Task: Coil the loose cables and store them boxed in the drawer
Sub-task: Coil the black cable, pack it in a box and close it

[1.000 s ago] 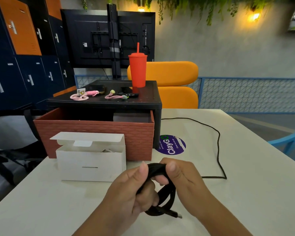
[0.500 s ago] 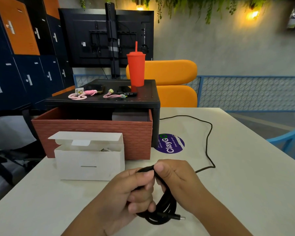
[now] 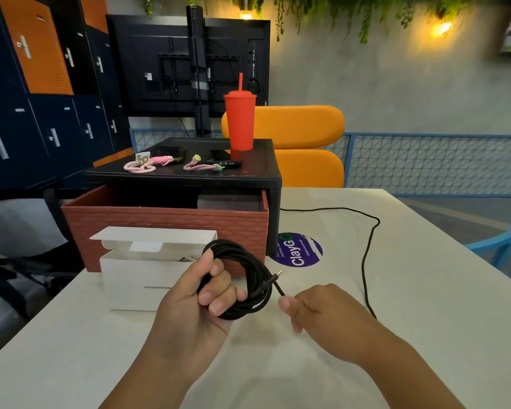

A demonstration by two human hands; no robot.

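The black cable is being held as a coil just above the table, in front of the open white box and the pulled-out brick-patterned drawer, probably for easy boxing. The left hand is gripping the loops, fingers curled through them so they cannot spring apart. The right hand is pinching the uncoiled run beside the coil, drawing in slack that is trailing across the table.

The coiled black cable looks matt and braided, its plug tip bright metal. In front of the drawer, whose face is rough, brick-embossed reddish plastic, the white box is matt cardboard. Above the drawer, the red tumbler is matt plastic.
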